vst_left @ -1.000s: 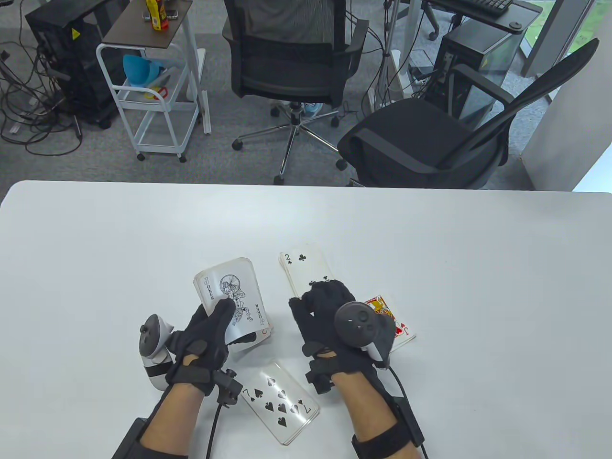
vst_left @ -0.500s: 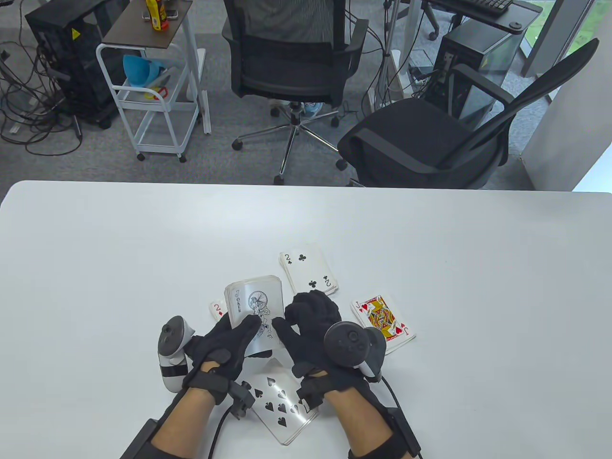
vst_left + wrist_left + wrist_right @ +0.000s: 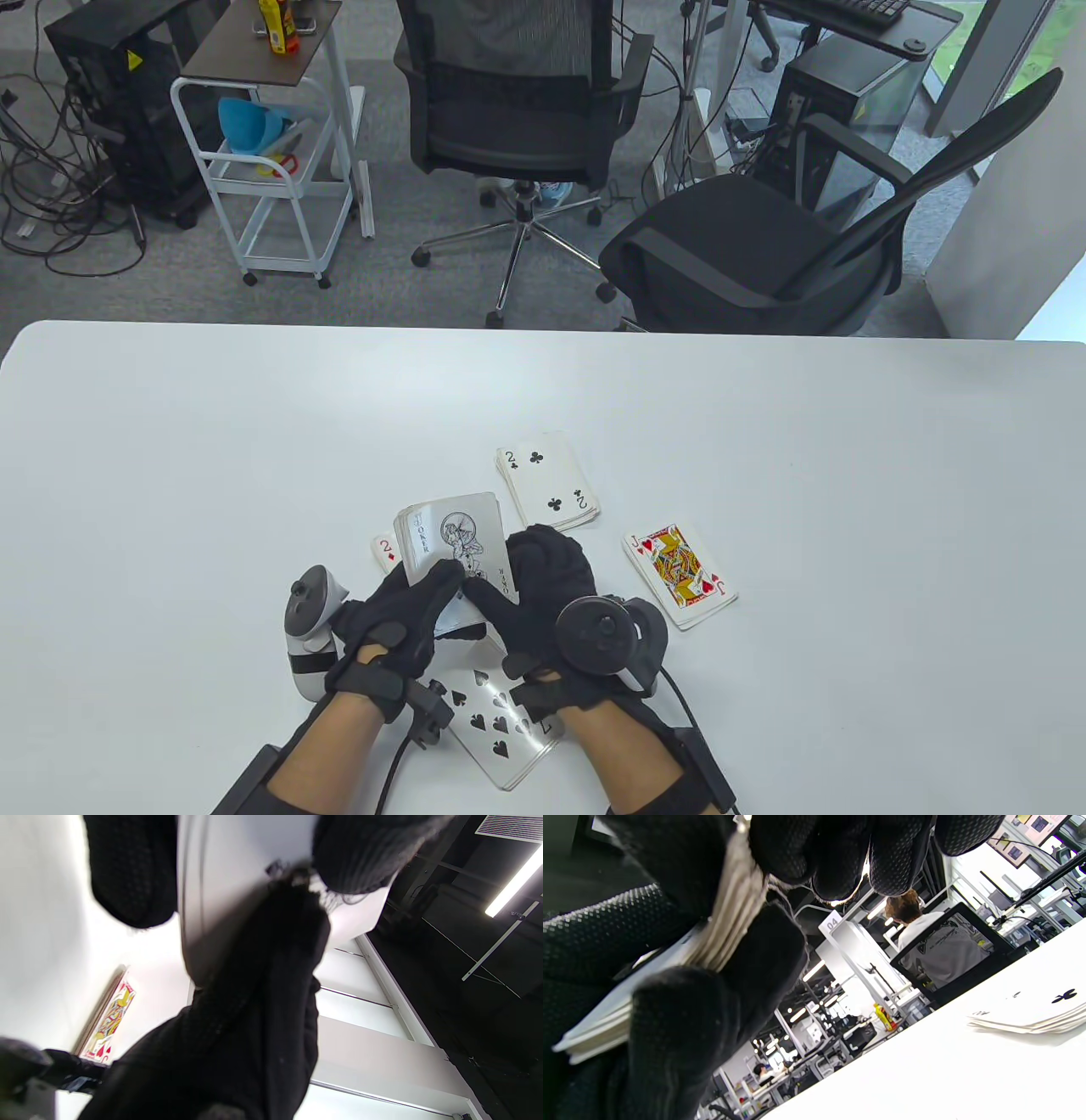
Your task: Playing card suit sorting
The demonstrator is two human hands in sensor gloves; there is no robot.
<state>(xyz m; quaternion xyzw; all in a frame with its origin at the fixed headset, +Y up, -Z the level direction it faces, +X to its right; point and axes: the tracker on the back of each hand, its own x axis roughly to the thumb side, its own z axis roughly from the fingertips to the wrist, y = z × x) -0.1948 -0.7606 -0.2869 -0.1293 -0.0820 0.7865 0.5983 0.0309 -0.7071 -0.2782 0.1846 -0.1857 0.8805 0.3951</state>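
Just above the table (image 3: 170,441), between the club pile (image 3: 547,480) and spade pile (image 3: 501,730), the left hand (image 3: 399,620) is gripping the deck (image 3: 454,543) while the right hand (image 3: 534,594) is pinching its joker-topped edge, risking peeling several cards together.

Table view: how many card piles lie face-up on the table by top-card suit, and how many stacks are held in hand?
Clubs pile: 1
Hearts pile: 1
Spades pile: 1
Diamonds pile: 1
Held stack, joker on top: 1, in the left hand, right hand at its edge
Total: 5
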